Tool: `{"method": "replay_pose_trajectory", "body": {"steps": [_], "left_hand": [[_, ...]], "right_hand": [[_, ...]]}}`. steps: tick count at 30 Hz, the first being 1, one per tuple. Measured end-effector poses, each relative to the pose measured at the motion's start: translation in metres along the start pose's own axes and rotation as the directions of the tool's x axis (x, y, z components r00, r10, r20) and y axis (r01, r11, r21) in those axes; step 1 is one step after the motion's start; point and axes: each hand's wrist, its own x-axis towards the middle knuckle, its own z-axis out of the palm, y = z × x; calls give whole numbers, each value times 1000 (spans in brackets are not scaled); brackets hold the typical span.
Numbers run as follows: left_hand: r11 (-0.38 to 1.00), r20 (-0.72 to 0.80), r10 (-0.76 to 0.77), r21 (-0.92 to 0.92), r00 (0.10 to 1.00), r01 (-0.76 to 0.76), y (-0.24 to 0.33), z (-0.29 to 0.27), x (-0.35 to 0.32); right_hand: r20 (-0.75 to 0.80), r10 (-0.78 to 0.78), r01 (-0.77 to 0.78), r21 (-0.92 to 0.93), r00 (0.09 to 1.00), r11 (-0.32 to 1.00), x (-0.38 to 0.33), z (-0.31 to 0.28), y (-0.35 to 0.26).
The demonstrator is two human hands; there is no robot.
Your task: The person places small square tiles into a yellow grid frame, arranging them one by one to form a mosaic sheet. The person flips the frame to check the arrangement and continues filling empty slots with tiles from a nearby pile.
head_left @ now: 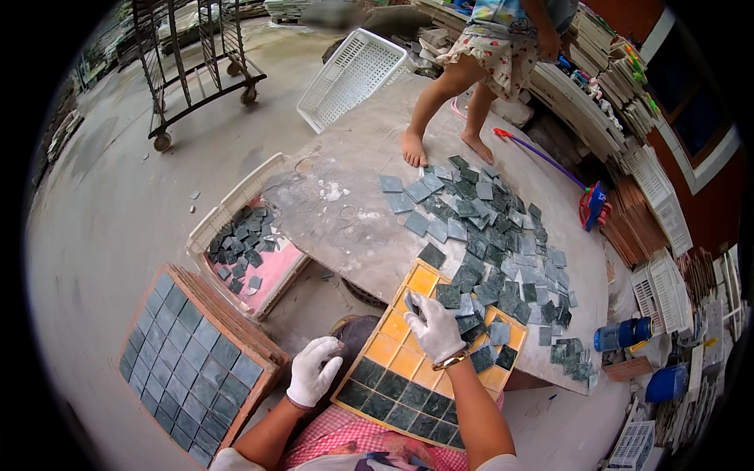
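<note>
Both my hands wear white gloves. My right hand (pixel 434 326) pinches a small dark stone tile (pixel 412 302), seen nearly edge-on, above a yellow grid tray (pixel 382 348). Dark green square tiles (pixel 379 405) fill the tray's near rows; several other cells show bare yellow, and loose tiles lie over its right side. My left hand (pixel 314 370) hovers just left of the tray, fingers curved and apart from the thumb, with nothing visible in it. Beyond the tray, a heap of loose green and grey tiles (pixel 487 243) spreads over the table (pixel 338 228).
A stack of boards (pixel 271 357) topped with laid tiles stands at left. Behind it is a pale crate (pixel 228 206) of broken tiles. A barefoot person (pixel 440 98) stands on the table near a toy broom (pixel 550 161). A white basket (pixel 353 78) and a wheeled rack (pixel 200 63) stand farther back.
</note>
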Motion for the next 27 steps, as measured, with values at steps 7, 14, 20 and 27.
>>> {"method": "replay_pose_trajectory", "body": {"steps": [7,14,20,27], "left_hand": [[998,-13,-61,-4,998,61,-6,-7,3],[999,28,-24,-38,999,25,4,1,10],[999,51,-23,-22,998,24,7,5,9],[979,174,126,135,977,-151,16,21,18]], "right_hand": [[169,434,-452,536,885,713,-13,-3,-12],[137,187,-220,293,973,930,-20,9,-17],[-23,57,-56,39,998,998,-44,34,-22],[24,74,-72,-68,997,995,-61,36,-36]]}}
